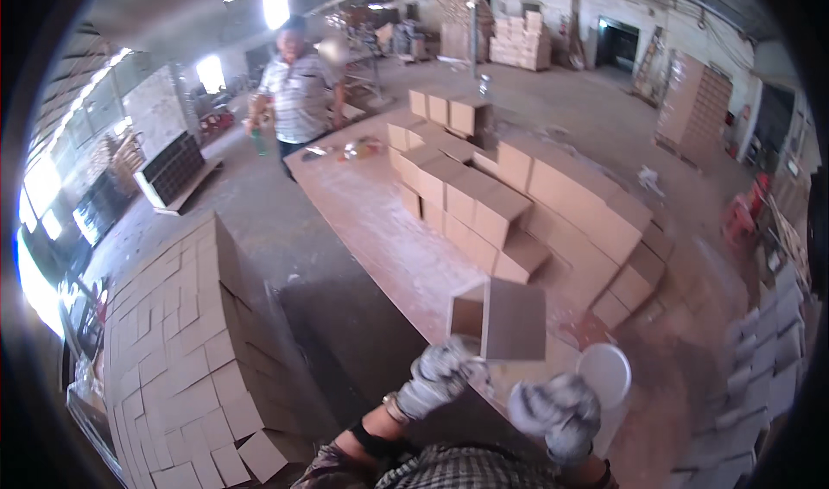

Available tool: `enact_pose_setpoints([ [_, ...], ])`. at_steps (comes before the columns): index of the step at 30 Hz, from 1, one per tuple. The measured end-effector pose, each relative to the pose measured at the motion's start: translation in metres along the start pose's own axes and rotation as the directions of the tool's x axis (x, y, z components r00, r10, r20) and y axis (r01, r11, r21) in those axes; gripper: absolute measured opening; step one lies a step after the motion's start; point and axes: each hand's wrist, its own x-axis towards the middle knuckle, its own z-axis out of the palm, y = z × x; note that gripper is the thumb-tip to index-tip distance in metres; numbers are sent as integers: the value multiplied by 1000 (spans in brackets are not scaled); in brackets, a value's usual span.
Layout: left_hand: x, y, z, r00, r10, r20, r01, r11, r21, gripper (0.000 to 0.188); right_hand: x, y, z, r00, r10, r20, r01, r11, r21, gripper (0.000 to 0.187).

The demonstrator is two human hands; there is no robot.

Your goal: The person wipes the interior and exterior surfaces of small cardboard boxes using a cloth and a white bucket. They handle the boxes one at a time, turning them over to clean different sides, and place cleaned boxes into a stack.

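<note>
A cardboard box stands at the near edge of the reddish worktable, with an opening showing on its left side. My left hand, in a grey-white glove, is just below the box's lower left corner. Its fingers are curled; what they hold, if anything, is too small to make out. My right hand, gloved too, is closed beside a white round tub. Blur hides whatever is inside that fist. Both hands are apart from each other.
Stacked cardboard boxes fill the table's right side. At its far end stands a person holding a green bottle. A large pile of flat cardboard pieces rises on my left, more cardboard on my right.
</note>
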Motion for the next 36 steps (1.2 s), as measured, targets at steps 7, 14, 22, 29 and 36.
enact_pose_setpoints([
  [7, 33, 31, -14, 976, 160, -150, -195, 948, -252, 6, -3, -19, -48, 857, -498, -133, 491, 867, -83, 41],
  [14, 22, 28, -24, 979, 157, -130, -195, 903, -382, 6, -2, -1, -85, 899, -389, -202, 373, 921, -113, 52],
  [22, 12, 4, 20, 907, 417, 61, -422, 895, 145, 44, 5, -23, -58, 956, -169, 241, 131, 977, 167, 31],
  [29, -7, -22, 86, 791, 443, 422, -577, 769, 276, 12, 1, -11, -53, 982, -86, 168, 35, 957, 286, 25],
  [36, 18, -37, 128, 583, 583, 566, -775, 607, 173, 9, 6, -6, -90, 987, -81, 138, 71, 995, 76, 20],
])
